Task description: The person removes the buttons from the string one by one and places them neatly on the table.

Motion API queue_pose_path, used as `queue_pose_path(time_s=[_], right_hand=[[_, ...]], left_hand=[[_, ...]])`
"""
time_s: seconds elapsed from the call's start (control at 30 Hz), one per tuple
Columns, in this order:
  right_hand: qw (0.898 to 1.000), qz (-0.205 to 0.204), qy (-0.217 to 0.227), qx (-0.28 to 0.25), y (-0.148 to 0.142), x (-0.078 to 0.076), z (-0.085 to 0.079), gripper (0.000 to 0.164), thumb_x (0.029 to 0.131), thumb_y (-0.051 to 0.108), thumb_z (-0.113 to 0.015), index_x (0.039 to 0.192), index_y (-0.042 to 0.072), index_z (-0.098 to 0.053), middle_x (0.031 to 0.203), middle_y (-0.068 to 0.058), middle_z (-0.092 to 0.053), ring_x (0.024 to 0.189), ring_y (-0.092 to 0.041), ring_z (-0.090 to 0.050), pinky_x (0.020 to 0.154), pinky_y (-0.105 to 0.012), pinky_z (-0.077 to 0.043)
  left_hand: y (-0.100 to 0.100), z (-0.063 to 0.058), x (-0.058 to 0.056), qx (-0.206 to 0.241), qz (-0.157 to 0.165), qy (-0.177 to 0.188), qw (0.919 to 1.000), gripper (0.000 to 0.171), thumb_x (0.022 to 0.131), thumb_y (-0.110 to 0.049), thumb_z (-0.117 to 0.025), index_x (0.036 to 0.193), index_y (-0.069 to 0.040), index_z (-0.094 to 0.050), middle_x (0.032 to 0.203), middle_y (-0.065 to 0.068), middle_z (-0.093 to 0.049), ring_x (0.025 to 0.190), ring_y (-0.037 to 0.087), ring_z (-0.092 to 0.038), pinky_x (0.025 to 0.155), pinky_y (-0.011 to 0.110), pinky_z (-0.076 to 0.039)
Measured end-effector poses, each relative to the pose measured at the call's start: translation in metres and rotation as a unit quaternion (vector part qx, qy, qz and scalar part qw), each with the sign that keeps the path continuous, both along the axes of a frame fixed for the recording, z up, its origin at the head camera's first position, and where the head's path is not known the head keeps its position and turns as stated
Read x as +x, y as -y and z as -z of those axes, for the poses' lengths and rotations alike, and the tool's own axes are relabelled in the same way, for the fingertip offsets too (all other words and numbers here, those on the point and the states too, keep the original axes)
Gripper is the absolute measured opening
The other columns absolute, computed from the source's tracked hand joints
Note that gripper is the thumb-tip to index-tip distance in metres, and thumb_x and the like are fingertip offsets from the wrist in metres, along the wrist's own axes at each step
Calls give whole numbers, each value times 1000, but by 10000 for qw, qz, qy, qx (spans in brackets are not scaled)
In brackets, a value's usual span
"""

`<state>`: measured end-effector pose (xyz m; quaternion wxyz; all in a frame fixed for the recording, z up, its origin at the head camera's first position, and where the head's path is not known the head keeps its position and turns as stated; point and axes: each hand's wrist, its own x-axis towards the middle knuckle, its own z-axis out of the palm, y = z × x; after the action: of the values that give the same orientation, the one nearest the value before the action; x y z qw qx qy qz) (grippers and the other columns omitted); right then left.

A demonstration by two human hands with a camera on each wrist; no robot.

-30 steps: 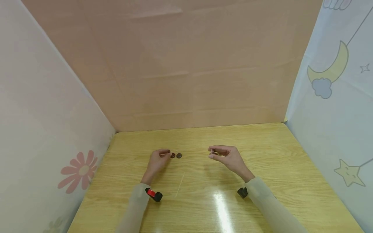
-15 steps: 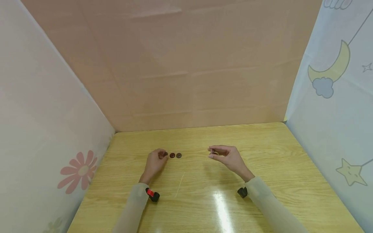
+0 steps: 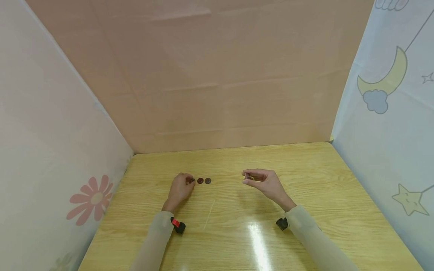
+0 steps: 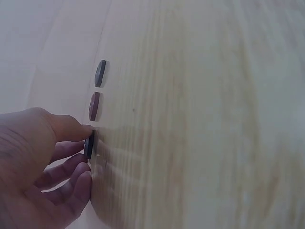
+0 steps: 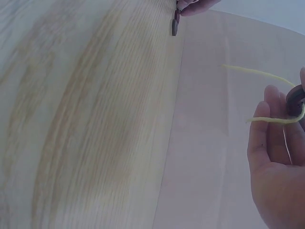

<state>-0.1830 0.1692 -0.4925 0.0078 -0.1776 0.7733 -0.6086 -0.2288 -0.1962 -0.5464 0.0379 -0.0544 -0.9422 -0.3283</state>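
Observation:
On the table's left half, several round buttons lie in a row: a grey one (image 3: 208,180), a dark red one (image 3: 200,180) and, leftmost, a dark one (image 3: 192,180). My left hand (image 3: 180,188) pinches the leftmost button between thumb and fingers, at the tabletop; the left wrist view shows that dark button (image 4: 89,144) at the thumb tip. Raised above the table on the right, my right hand (image 3: 268,183) holds a small stack of dark buttons (image 3: 247,177) between thumb and fingertips. From this stack, a yellow string (image 5: 274,120) hangs out in the right wrist view, with two loose ends.
The wood-grain table (image 3: 223,233) ends at a tan backdrop (image 3: 217,86). White printed side walls stand left (image 3: 44,113) and right (image 3: 379,150). Black wrist cameras (image 3: 282,224) sit on both sleeves.
My left hand has shifted slightly left from beside the dark red button, and the dark button at its fingertips has come into sight, now lower and flatter. My right hand keeps still.

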Motion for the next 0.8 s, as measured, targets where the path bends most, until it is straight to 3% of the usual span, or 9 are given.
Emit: queue_pose_path(time_s=[0.37, 0.57, 0.8], right_hand=[[10000, -16, -93, 14, 0, -1, 1, 36, 95, 20, -80, 130, 12, -75, 124, -13, -77, 104, -4, -75, 91, -22, -60], [10000, -31, -57, -36, 0, -1, 1, 36, 95, 21, -80, 130, 13, -75, 125, -12, -77, 105, -4, -74, 91, -23, -61], [9999, -67, -45, -61, 0, -1, 1, 37, 95, 20, -79, 131, 11, -74, 125, -10, -77, 106, -4, -75, 92, -22, -60]], left_hand=[[-1, -1, -1, 273, -32, 151, 9995, 27, 97, -13, -75, 121, -1, -74, 117, 16, -73, 104, 27, -69, 89, 44, -60], [2, -5, 1, 644, -62, 196, 9977, 33, 97, -14, -75, 127, -1, -71, 119, 17, -72, 106, 29, -69, 91, 47, -60], [-3, -18, 4, 811, -37, -135, 9966, 30, 98, -14, -73, 126, -1, -72, 115, 15, -72, 101, 26, -67, 84, 42, -59]])
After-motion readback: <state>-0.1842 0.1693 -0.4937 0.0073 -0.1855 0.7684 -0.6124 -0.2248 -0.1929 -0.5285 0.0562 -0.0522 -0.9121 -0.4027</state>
